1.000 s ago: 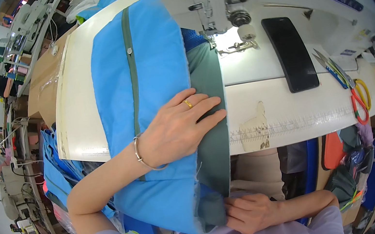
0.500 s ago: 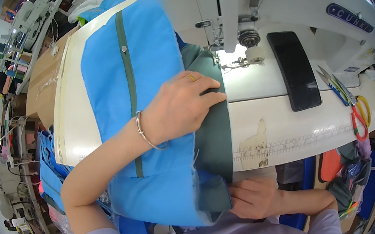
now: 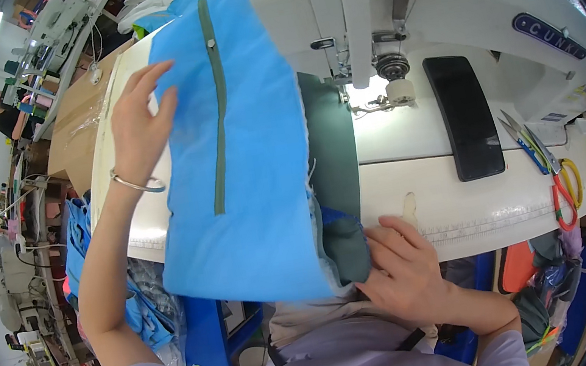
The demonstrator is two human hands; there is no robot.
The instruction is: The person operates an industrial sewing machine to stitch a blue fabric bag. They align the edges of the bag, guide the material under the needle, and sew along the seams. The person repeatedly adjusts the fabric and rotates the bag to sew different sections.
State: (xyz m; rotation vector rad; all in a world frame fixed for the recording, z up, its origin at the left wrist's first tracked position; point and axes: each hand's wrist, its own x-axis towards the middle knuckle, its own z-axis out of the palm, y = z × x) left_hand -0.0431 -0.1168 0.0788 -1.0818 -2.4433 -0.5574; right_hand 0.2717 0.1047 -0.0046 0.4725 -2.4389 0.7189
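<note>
A blue fabric panel with a dark green zipper strip lies across the white sewing table, its lower end hanging over the front edge. Dark green fabric shows beneath its right edge and runs up toward the sewing machine's presser foot. My left hand, a silver bangle at its wrist, hovers at the panel's left edge with fingers apart, holding nothing. At the near right corner, my right hand grips the folded green fabric edge between its fingers and thumb. The thumb is partly hidden.
The white sewing machine stands over the table's far right. A black phone and scissors with red and yellow handles lie to the right. Colourful fabric pieces sit below the table edge. Two people work at the far left.
My left hand has lifted off the fabric and swung left to the panel's edge, opening. The panel has straightened, its near end drawn up. My right hand has moved slightly up with the green edge.
</note>
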